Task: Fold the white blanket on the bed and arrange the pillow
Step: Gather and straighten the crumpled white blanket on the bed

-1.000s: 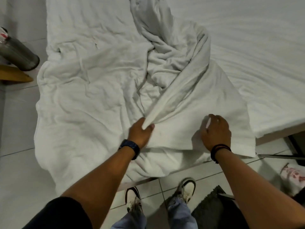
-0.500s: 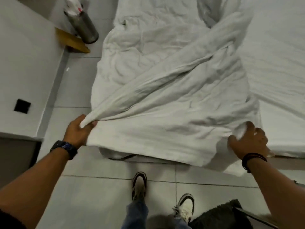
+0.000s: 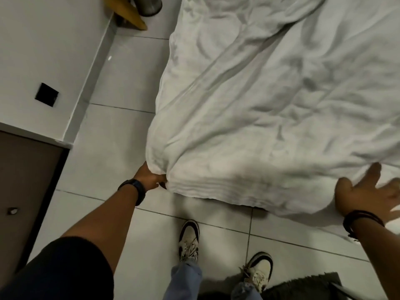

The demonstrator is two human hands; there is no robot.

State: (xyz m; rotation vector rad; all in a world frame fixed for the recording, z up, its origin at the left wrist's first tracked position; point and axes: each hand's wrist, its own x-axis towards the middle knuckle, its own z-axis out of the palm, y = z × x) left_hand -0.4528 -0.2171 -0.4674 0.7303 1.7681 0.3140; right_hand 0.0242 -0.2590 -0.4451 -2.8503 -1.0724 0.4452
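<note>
The white blanket (image 3: 270, 109) lies spread and wrinkled over the bed, its near edge hanging over the bed's foot toward the floor. My left hand (image 3: 149, 177) is closed on the blanket's near left corner, pulling it taut. My right hand (image 3: 368, 191) is blurred, with fingers spread flat on the blanket's near right edge, holding nothing. No pillow is in view.
White tiled floor (image 3: 112, 100) runs between the bed and a white wall (image 3: 43, 50) with a black socket at left. A metal cylinder (image 3: 149, 4) and a yellow wooden piece (image 3: 127, 13) stand at the top. My two shoes and a dark mat (image 3: 303, 286) are at the bottom.
The blanket has been drawn out flatter and leftward; the twisted fold is gone. My right hand has let go of its corner and now lies flat with fingers spread. The view moved closer.
</note>
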